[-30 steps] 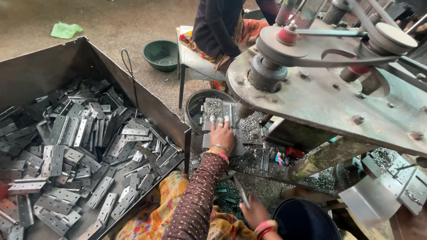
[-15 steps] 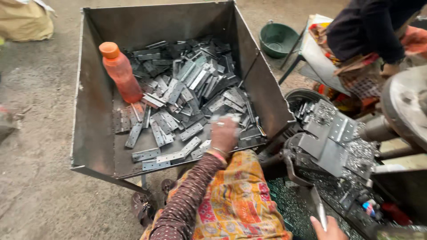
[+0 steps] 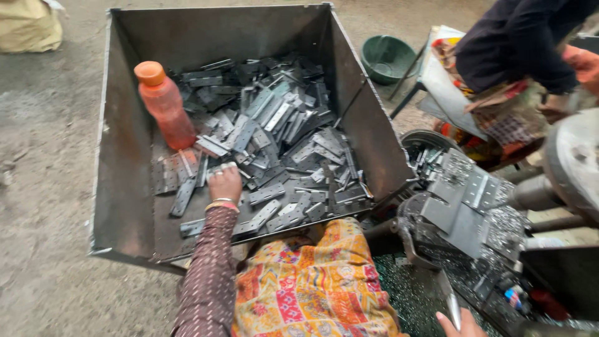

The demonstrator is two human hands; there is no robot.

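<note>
I see left hand [image 3: 225,184] mid-frame, fingers curled onto flat metal plates [image 3: 274,150] in the steel bin [image 3: 125,175]. Right hand [image 3: 458,326] bottom edge, grip unclear.

tan sack [image 3: 25,26] (bulging), top left corner, on ground

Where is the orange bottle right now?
The orange bottle stands in the far left part of the metal bin, leaning against its left wall beside the pile of metal plates, just beyond the person's left hand.
</note>
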